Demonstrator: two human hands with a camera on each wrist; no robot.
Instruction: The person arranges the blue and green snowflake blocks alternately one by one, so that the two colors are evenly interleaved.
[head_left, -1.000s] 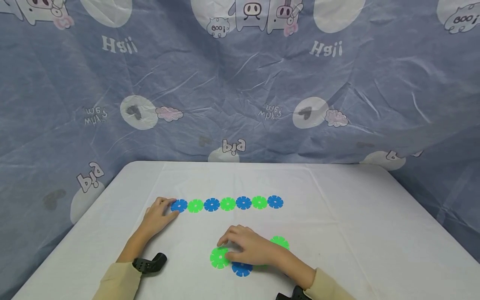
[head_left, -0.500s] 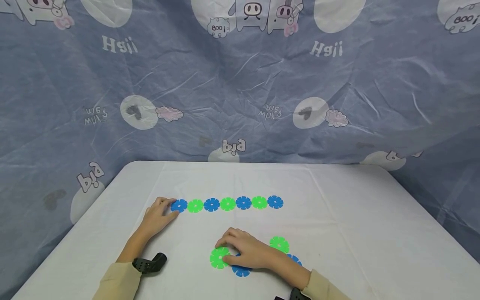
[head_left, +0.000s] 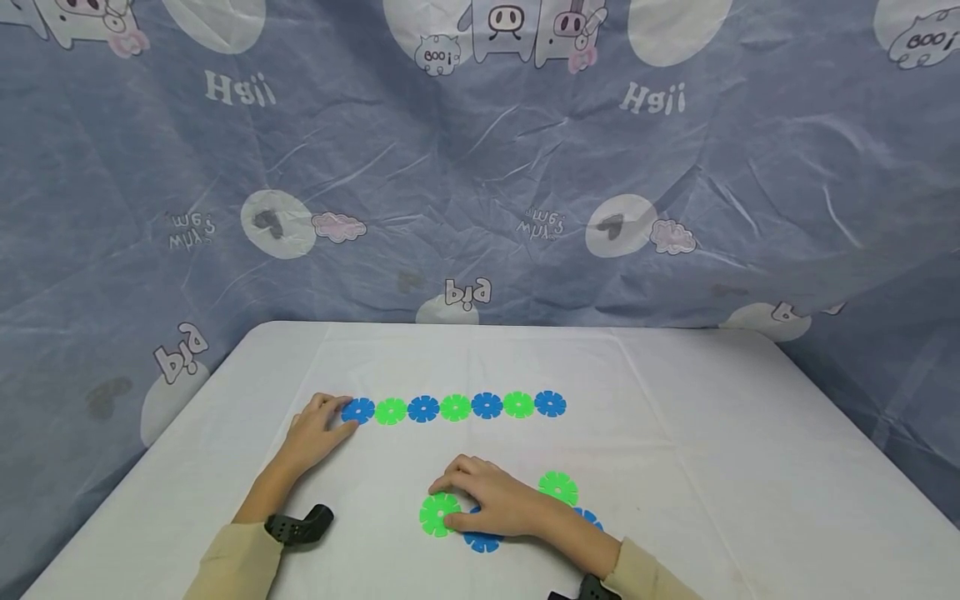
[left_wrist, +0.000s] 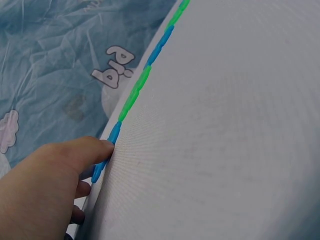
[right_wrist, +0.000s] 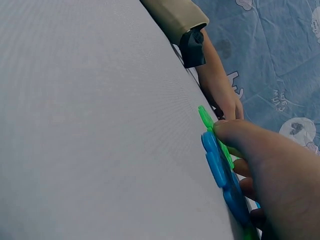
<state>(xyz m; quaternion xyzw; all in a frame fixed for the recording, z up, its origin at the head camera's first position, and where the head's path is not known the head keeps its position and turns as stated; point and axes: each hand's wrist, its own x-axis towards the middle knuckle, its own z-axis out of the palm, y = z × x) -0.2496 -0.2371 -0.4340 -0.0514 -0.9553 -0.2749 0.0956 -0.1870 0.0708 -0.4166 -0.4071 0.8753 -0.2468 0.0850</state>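
In the head view, a row of linked flower-shaped snowflake discs, blue and green by turns, lies across the table. My left hand point(head_left: 311, 437) pinches the blue disc point(head_left: 358, 411) at the row's left end between thumb and fingers. The left wrist view shows the thumb on the edge of that blue disc point(left_wrist: 115, 132). Nearer the front, my right hand point(head_left: 495, 500) pinches a green disc point(head_left: 435, 517), index finger at its top edge and thumb on its right side. A blue disc point(head_left: 482, 543) sits partly hidden under the right hand.
Another green disc point(head_left: 558, 487) and a half-hidden blue disc point(head_left: 589, 517) lie beyond the right wrist. The white-covered table point(head_left: 675, 400) ends at a patterned blue-grey cloth point(head_left: 480, 167) at the back.
My right hand has shifted slightly left and settled with its fingers on the green disc's edge, uncovering part of the blue disc by its wrist. My left hand and the row have not moved.
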